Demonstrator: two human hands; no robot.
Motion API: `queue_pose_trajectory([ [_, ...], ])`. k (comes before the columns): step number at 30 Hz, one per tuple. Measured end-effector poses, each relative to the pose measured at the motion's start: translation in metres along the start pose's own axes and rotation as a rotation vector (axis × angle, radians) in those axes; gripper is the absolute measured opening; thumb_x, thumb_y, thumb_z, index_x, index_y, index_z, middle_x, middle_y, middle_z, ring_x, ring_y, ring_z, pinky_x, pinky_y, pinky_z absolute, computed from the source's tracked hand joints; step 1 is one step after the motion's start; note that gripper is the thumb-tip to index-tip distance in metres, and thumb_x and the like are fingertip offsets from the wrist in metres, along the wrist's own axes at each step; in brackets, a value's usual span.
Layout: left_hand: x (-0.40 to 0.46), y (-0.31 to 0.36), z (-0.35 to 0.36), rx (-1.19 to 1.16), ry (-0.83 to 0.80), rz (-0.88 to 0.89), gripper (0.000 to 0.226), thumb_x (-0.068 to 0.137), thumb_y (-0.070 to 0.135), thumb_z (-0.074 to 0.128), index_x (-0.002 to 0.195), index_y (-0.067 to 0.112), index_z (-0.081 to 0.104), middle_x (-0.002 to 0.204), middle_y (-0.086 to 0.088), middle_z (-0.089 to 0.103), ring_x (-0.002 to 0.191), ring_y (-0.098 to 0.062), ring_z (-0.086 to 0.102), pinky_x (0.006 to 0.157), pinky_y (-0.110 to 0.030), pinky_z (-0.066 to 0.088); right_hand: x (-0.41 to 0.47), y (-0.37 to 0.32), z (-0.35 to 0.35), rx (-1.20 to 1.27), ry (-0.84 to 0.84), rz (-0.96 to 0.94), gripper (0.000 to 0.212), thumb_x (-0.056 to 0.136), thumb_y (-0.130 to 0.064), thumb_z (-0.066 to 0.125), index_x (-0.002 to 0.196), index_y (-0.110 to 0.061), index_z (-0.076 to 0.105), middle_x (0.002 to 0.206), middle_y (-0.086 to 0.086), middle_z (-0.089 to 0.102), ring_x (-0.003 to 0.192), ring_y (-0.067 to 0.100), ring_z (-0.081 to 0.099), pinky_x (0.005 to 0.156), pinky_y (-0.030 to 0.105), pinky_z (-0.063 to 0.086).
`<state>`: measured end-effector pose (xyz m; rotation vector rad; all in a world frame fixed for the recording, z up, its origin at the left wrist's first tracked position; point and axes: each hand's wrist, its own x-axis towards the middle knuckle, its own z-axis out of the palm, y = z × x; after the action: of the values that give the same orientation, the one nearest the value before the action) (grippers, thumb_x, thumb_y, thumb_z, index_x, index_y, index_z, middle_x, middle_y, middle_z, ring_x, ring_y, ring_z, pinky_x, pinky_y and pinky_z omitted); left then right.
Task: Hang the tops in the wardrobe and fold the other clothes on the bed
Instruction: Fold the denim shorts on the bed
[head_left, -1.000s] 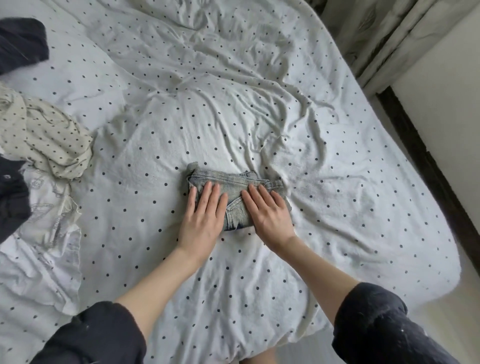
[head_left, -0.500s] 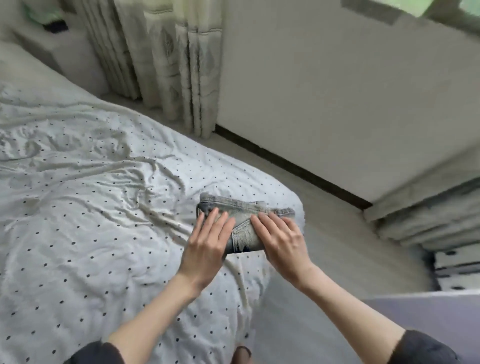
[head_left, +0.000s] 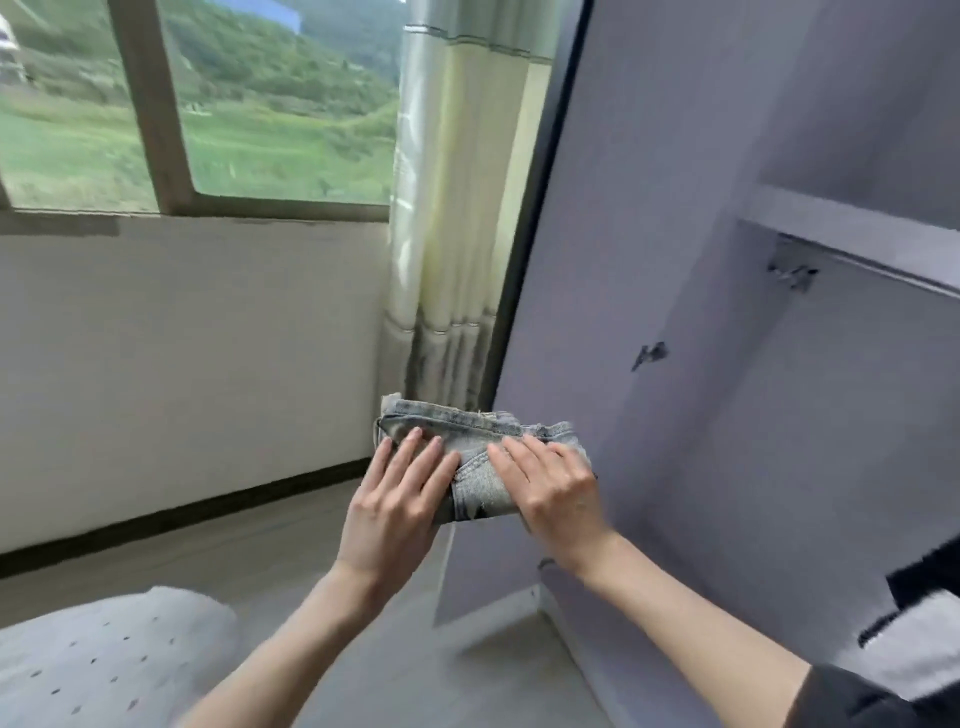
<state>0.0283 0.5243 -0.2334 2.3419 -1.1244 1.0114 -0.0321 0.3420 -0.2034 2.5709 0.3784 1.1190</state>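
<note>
A folded grey-blue denim garment (head_left: 480, 436) is up in the air in front of the open lilac wardrobe (head_left: 649, 208). My left hand (head_left: 397, 501) holds its left half and my right hand (head_left: 553, 486) its right half, fingers laid flat on top, thumbs hidden beneath. The garment hangs level, just left of the wardrobe's side panel. Inside the wardrobe I see a shelf (head_left: 852, 228) with a rail bracket (head_left: 792, 273) under it. The corner of the dotted bed (head_left: 104, 660) lies at the lower left.
A pale curtain (head_left: 447, 208) hangs between the window (head_left: 270, 104) and the wardrobe. Grey floor (head_left: 260, 545) runs along the white wall. A dark and grey cloth (head_left: 924, 587) shows at the right edge inside the wardrobe.
The denim garment has left the bed: both hands lifted it and carried it rightward. My view swung from the bed to the window and the open wardrobe.
</note>
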Motion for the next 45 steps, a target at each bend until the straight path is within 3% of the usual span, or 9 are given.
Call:
queue_pose_trajectory([
  [3, 0.065, 0.052, 0.026, -0.077, 0.033, 0.113, 0.046, 0.067, 0.008, 0.073, 0.113, 0.007, 0.069, 0.117, -0.012, 0.066, 0.113, -0.034, 0.06, 0.093, -0.055, 0.047, -0.021, 0.075, -0.027, -0.138, 0.004, 0.075, 0.032, 0.086, -0.009, 0.045, 0.095, -0.014, 0.076, 0.094, 0.004, 0.074, 0.083, 0.019, 0.071, 0.064, 0.029, 0.056],
  [11, 0.245, 0.164, 0.07, -0.283, 0.219, 0.304, 0.051, 0.065, 0.001, 0.076, 0.114, 0.007, 0.067, 0.118, -0.012, 0.065, 0.115, -0.034, 0.059, 0.096, -0.052, 0.046, -0.032, 0.249, -0.096, -0.465, 0.039, 0.234, 0.036, 0.094, -0.004, 0.039, 0.102, -0.012, 0.073, 0.1, 0.005, 0.073, 0.09, 0.021, 0.07, 0.073, 0.032, 0.055],
  [22, 0.47, 0.277, 0.108, -0.517, 0.453, 0.555, 0.053, 0.069, -0.003, 0.073, 0.12, 0.005, 0.063, 0.123, -0.013, 0.062, 0.122, -0.035, 0.053, 0.102, -0.052, 0.041, -0.005, 0.424, -0.167, -0.901, -0.013, 0.442, 0.06, 0.095, -0.005, 0.013, 0.103, -0.011, 0.072, 0.101, 0.004, 0.072, 0.092, 0.02, 0.069, 0.076, 0.03, 0.053],
  [27, 0.549, 0.319, 0.126, -0.526, 0.633, 0.616, 0.039, 0.081, -0.004, 0.058, 0.118, 0.005, 0.064, 0.123, -0.013, 0.062, 0.123, -0.034, 0.052, 0.102, -0.052, 0.041, 0.0, 0.489, -0.176, -1.074, -0.036, 0.568, 0.054, 0.093, 0.0, 0.018, 0.112, -0.011, 0.068, 0.109, 0.005, 0.069, 0.099, 0.022, 0.066, 0.083, 0.034, 0.051],
  [29, 0.561, 0.336, 0.14, -0.503, 0.55, 0.637, 0.04, 0.084, -0.003, 0.052, 0.122, 0.007, 0.061, 0.129, -0.012, 0.059, 0.127, -0.033, 0.047, 0.106, -0.051, 0.037, -0.011, 0.507, -0.17, -1.123, -0.094, 0.622, 0.053, 0.089, 0.003, 0.021, 0.117, -0.01, 0.064, 0.114, 0.007, 0.067, 0.104, 0.024, 0.064, 0.088, 0.036, 0.049],
  [33, 0.579, 0.369, 0.181, -0.431, -0.069, 0.743, 0.062, 0.092, 0.028, 0.056, 0.146, 0.025, 0.025, 0.153, 0.003, 0.026, 0.144, -0.017, 0.013, 0.116, -0.039, 0.015, -0.05, 0.54, -0.151, -0.841, -0.524, 0.921, 0.054, 0.09, -0.012, 0.041, 0.143, -0.024, 0.034, 0.14, -0.004, 0.045, 0.126, 0.018, 0.043, 0.102, 0.031, 0.024],
  [36, 0.602, 0.381, 0.194, -0.65, -0.372, 0.853, 0.066, 0.094, 0.052, 0.042, 0.149, 0.035, 0.01, 0.156, 0.009, 0.013, 0.145, -0.015, -0.001, 0.117, -0.045, 0.007, -0.06, 0.564, -0.154, -0.572, -0.52, 1.034, 0.052, 0.091, -0.037, 0.049, 0.141, -0.031, 0.035, 0.142, -0.008, 0.043, 0.129, 0.015, 0.037, 0.104, 0.027, 0.013],
  [42, 0.641, 0.41, 0.212, -0.443, -0.514, 0.925, 0.05, 0.099, 0.051, 0.019, 0.147, 0.043, 0.011, 0.158, 0.012, 0.005, 0.145, -0.016, -0.012, 0.114, -0.05, -0.011, -0.057, 0.611, -0.159, -0.322, -0.688, 1.129, 0.058, 0.092, -0.046, 0.045, 0.146, -0.033, 0.028, 0.15, -0.007, 0.033, 0.138, 0.016, 0.026, 0.114, 0.035, 0.008],
  [45, 0.665, 0.438, 0.226, -0.329, -0.55, 0.95, 0.05, 0.099, 0.05, 0.018, 0.148, 0.041, 0.008, 0.159, 0.009, 0.005, 0.145, -0.021, -0.01, 0.116, -0.05, -0.007, -0.059, 0.646, -0.162, -0.243, -0.823, 1.196, 0.06, 0.092, -0.046, 0.044, 0.147, -0.034, 0.025, 0.154, -0.007, 0.028, 0.142, 0.017, 0.022, 0.117, 0.036, 0.007],
])
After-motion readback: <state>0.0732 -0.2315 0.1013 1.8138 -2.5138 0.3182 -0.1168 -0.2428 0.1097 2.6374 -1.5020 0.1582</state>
